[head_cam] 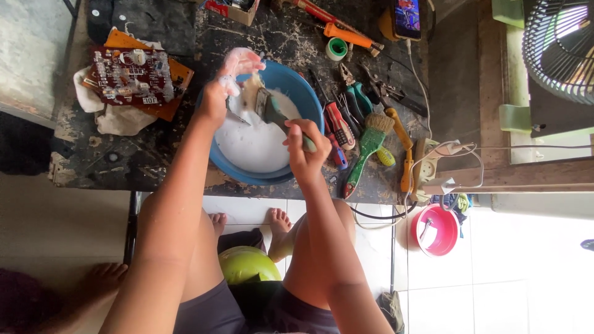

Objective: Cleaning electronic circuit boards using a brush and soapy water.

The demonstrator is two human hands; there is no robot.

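Fingers of the right hand (304, 143) clench a paintbrush (272, 110) scrubbing the foam-covered part pinched in the left hand (224, 86) over the blue basin (303, 93) of suds on the counter (154, 154), so scrubbing looks underway, with turning the part likely next.

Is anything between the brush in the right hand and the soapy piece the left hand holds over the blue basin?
Nothing visible. The brush in the right hand already meets the foamy piece held by the left hand above the blue basin.
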